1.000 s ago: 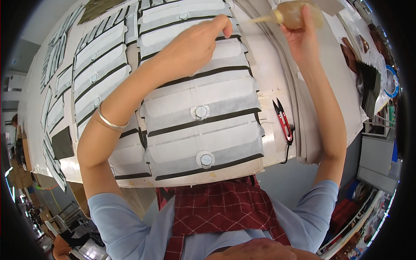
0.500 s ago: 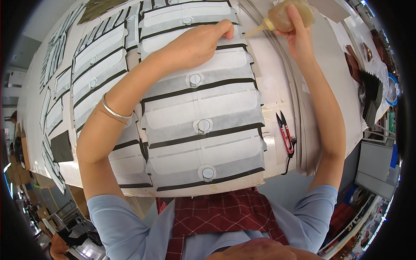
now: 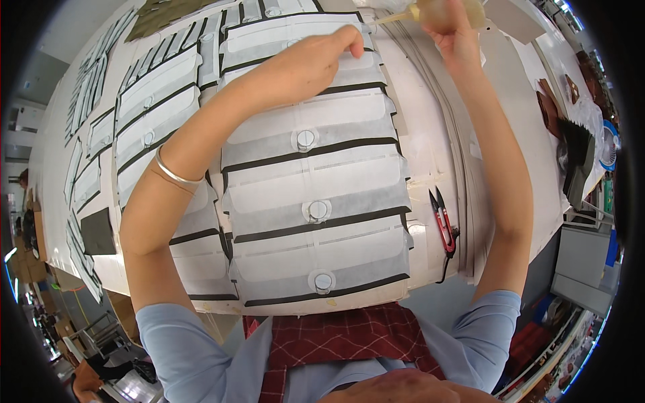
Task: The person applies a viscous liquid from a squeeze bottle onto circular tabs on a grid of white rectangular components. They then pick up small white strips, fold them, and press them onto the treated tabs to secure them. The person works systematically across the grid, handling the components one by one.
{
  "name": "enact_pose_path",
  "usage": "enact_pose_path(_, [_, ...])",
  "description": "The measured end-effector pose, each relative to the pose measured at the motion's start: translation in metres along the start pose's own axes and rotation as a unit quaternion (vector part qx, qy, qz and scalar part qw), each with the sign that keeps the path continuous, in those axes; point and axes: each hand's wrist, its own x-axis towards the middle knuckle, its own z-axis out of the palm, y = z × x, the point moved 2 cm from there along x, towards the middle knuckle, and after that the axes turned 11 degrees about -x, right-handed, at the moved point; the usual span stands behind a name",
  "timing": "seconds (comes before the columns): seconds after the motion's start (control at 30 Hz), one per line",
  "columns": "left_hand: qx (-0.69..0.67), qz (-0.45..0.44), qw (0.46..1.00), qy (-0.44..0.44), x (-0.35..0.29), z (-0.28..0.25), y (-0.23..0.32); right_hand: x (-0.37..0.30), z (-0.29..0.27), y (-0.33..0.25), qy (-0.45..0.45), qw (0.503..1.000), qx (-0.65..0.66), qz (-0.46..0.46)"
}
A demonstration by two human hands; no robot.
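My right hand (image 3: 462, 46) grips a squeeze bottle (image 3: 449, 15) of cloudy amber liquid. Its thin yellow nozzle points left, the tip near the right end of a pale panel (image 3: 292, 32). My left hand (image 3: 326, 60) rests over the same column of panels with its fingers curled; what lies under the fingertips is hidden. Overlapping white and grey panels with black edges run toward me, such as the nearest panel (image 3: 322, 258). Most carry a round metallic disc (image 3: 323, 281) in the middle.
Red-handled thread snips (image 3: 443, 221) lie right of the panels, beside long stacked grey strips (image 3: 463, 195). More panels (image 3: 156, 114) fill the left side, with a dark square piece (image 3: 98, 232) near the left edge. A black brush-like bundle (image 3: 576, 158) lies far right.
The bottle and its nozzle tip have moved farther away, to a panel higher up the column. The panels sit slightly lower in view. My left hand stays curled, now over a farther panel.
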Motion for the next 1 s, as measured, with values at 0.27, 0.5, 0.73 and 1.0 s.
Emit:
enact_pose_path(0.27, [0.061, -0.012, 0.998, 0.018, 0.032, -0.007, -0.025, 0.004, 0.020, 0.003, 0.024, 0.993, -0.117, -0.025])
enact_pose_path(0.5, [0.054, -0.018, 0.998, 0.009, 0.031, -0.006, -0.024, -0.009, 0.013, -0.009, -0.002, 0.990, -0.142, 0.010])
enact_pose_path(0.73, [0.046, 0.000, 0.999, 0.014, 0.028, -0.007, -0.026, -0.031, 0.025, -0.048, 0.050, 0.998, -0.031, -0.032])
enact_pose_path(1.0, [0.108, 0.103, 0.987, 0.057, 0.019, -0.002, -0.002, -0.077, -0.053, -0.190, -0.027, 0.858, -0.431, -0.278])
